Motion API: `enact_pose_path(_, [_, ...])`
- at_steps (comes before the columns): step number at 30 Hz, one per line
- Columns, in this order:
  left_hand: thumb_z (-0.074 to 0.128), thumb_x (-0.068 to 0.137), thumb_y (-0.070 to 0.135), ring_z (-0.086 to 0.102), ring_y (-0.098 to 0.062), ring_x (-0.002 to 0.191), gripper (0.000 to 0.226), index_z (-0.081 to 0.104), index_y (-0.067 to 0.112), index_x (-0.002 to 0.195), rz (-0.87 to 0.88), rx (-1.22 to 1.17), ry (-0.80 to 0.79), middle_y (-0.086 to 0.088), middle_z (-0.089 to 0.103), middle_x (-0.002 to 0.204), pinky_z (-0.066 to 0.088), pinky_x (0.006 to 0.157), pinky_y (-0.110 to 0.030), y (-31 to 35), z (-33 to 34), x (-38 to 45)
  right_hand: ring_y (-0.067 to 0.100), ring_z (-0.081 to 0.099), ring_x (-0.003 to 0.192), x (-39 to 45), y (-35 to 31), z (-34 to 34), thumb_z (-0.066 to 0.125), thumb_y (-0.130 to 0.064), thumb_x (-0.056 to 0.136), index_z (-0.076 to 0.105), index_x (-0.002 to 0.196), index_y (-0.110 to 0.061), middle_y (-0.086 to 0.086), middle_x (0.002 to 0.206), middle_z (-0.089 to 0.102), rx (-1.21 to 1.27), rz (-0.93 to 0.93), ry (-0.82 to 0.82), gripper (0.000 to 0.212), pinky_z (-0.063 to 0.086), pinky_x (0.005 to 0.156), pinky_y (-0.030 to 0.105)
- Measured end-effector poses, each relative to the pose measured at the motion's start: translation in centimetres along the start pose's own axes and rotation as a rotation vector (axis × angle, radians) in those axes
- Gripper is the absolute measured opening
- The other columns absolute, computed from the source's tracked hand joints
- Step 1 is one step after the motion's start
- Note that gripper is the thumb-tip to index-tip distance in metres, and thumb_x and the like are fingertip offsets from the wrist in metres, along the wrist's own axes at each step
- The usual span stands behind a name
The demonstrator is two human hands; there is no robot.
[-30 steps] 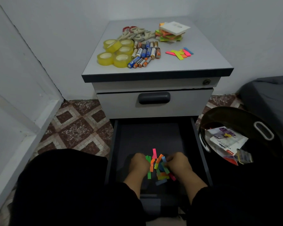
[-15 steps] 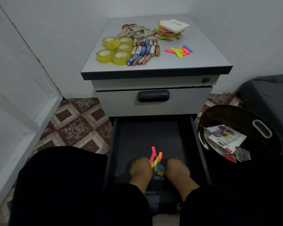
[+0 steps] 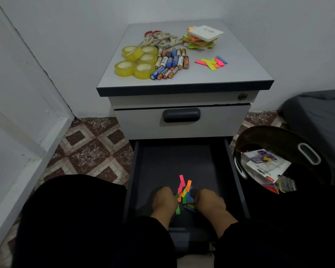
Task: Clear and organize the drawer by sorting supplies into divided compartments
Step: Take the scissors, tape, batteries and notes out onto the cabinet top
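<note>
Bracketing the loose pile of coloured page flags (image 3: 184, 194) on the open drawer (image 3: 159, 167) floor, left hand (image 3: 163, 200) and right hand (image 3: 209, 201) curl inward, equally near, strips lying mixed.

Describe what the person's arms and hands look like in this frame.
Both hands, the left hand and the right hand, are bare: no gloves, rings or watch visible. Loose black sleeves cover the arms, leaving the wrists exposed. No markings show.

Two bare hands, left hand (image 3: 163, 200) and right hand (image 3: 209, 202), gathered small neon paper strips (image 3: 184, 194) near the front edge of an open dark metal drawer (image 3: 174, 163).
</note>
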State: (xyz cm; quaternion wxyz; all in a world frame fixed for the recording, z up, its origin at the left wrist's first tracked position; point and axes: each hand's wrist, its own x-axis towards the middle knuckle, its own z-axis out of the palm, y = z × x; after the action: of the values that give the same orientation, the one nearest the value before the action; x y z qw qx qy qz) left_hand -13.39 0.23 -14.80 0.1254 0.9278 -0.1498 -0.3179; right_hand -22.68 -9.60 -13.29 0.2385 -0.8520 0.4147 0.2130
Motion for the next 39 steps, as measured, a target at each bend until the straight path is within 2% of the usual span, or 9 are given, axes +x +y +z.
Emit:
enact_pose_path(6, [0.063,0.089,0.014,0.061,-0.015,0.085,0.003,0.063,0.015,0.086,-0.031,-0.149,-0.019,-0.002,0.064,0.093,0.053,0.073,-0.027,0.3,-1.0,-0.2,0.018,0.061,0.092,-0.1,0.1,-1.0,0.056,-0.022,0.090,0.067,0.090,-0.021,0.002,0.098,0.064,0.314,0.076,-0.005,0.011,0.051,0.083,0.030])
enact_pose_path(10, [0.072,0.081,0.013,0.057,-0.015,0.075,0.022,0.055,0.016,0.070,0.023,-0.408,-0.009,-0.001,0.057,0.075,0.050,0.070,-0.031,1.1,-2.4,-0.4,0.017,0.061,0.078,-0.3,-0.2,-2.5,0.069,-0.010,0.084,0.060,0.070,-0.018,0.004,0.081,0.063,0.640,0.085,0.016,0.019,0.052,0.072,0.029])
enact_pose_path(15, [0.074,0.079,0.010,0.055,-0.014,0.068,0.021,0.056,0.012,0.069,0.128,-0.675,0.051,-0.002,0.058,0.071,0.047,0.065,-0.030,2.3,-5.4,-1.8,0.022,0.062,0.082,-1.3,-1.0,-5.5,0.074,-0.001,0.077,0.061,0.073,-0.012,0.007,0.078,0.063,0.974,0.015,0.080,0.017,0.053,0.079,0.037])
enact_pose_path(20, [0.074,0.079,0.005,0.059,-0.009,0.064,0.020,0.062,0.016,0.067,0.389,-0.861,0.178,0.001,0.064,0.067,0.046,0.060,-0.021,6.0,-10.8,-5.0,0.014,0.061,0.071,-3.9,-2.8,-11.5,0.074,-0.003,0.079,0.064,0.083,-0.011,0.003,0.074,0.064,1.165,-0.218,0.349,0.013,0.048,0.063,0.022])
enact_pose_path(24, [0.072,0.081,0.011,0.063,-0.019,0.071,0.007,0.066,0.011,0.078,0.590,-0.910,0.343,-0.008,0.068,0.075,0.052,0.068,-0.036,10.6,-16.1,-6.6,0.005,0.064,0.079,-5.6,-4.3,-17.8,0.071,-0.010,0.083,0.067,0.090,-0.021,-0.004,0.084,0.068,1.184,-0.389,0.708,0.013,0.050,0.069,0.016])
enact_pose_path(28, [0.067,0.086,0.019,0.064,-0.031,0.078,0.016,0.061,0.005,0.081,0.700,-0.819,0.497,-0.014,0.065,0.079,0.056,0.070,-0.048,16.0,-20.7,-6.5,0.003,0.062,0.081,-5.0,-5.3,-24.4,0.066,-0.014,0.087,0.070,0.099,-0.019,-0.007,0.086,0.067,1.097,-0.421,0.947,0.014,0.044,0.069,0.008])
enact_pose_path(30, [0.062,0.090,0.018,0.061,-0.027,0.076,0.016,0.057,0.005,0.081,0.732,-0.702,0.543,-0.010,0.061,0.080,0.053,0.065,-0.040,18.5,-22.2,-6.2,0.005,0.061,0.085,-3.7,-5.7,-26.9,0.062,-0.014,0.088,0.071,0.104,-0.016,-0.007,0.089,0.065,1.001,-0.387,0.983,0.019,0.043,0.071,0.010])
enact_pose_path(33, [0.053,0.095,0.014,0.050,-0.019,0.074,0.016,0.049,0.010,0.080,0.705,-0.545,0.586,-0.001,0.050,0.076,0.032,0.050,-0.025,21.4,-23.3,-5.3,0.009,0.061,0.092,-1.5,-6.0,-29.4,0.057,-0.009,0.088,0.070,0.110,-0.011,-0.001,0.099,0.067,0.912,-0.371,0.964,0.026,0.046,0.077,0.016])
enact_pose_path(39, [0.044,0.096,0.008,0.054,-0.028,0.088,0.013,0.056,0.003,0.093,0.659,-0.491,0.552,-0.016,0.060,0.099,0.026,0.051,-0.025,23.4,-23.7,-3.6,0.012,0.062,0.103,1.0,-5.7,-30.6,0.054,-0.007,0.090,0.069,0.114,-0.010,0.003,0.112,0.069,0.842,-0.407,0.919,0.028,0.045,0.083,0.017])
